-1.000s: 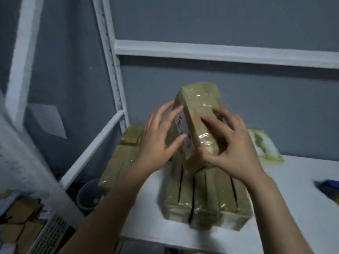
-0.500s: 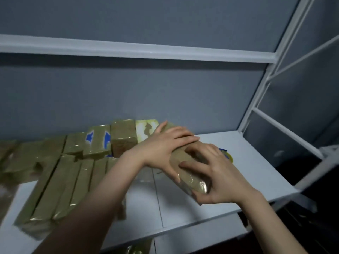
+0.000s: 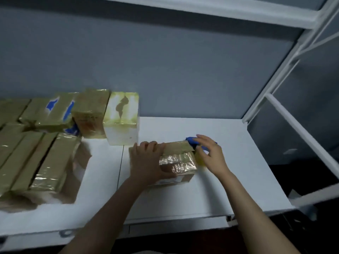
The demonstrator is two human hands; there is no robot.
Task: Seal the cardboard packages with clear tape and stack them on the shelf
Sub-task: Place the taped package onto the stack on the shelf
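A tape-wrapped cardboard package (image 3: 177,162) lies flat on the white shelf board (image 3: 220,191), right of the other packages. My left hand (image 3: 146,162) lies over its left half, fingers bent over the far edge and thumb along the near face, holding it. My right hand (image 3: 209,154) hovers at the package's right end with fingers spread and holds nothing. Just behind it, partly hidden, sits a blue object (image 3: 190,139); I cannot tell what it is.
A row of taped packages (image 3: 45,162) stands on edge at the left. Behind them lie more packages (image 3: 53,112) and a white-sided box (image 3: 122,123). The white shelf upright (image 3: 275,79) and cross bars bound the right side. A grey wall is behind.
The package has come down from both hands onto the shelf board. My right hand has let go and moved to its right end. My left hand stays on it.
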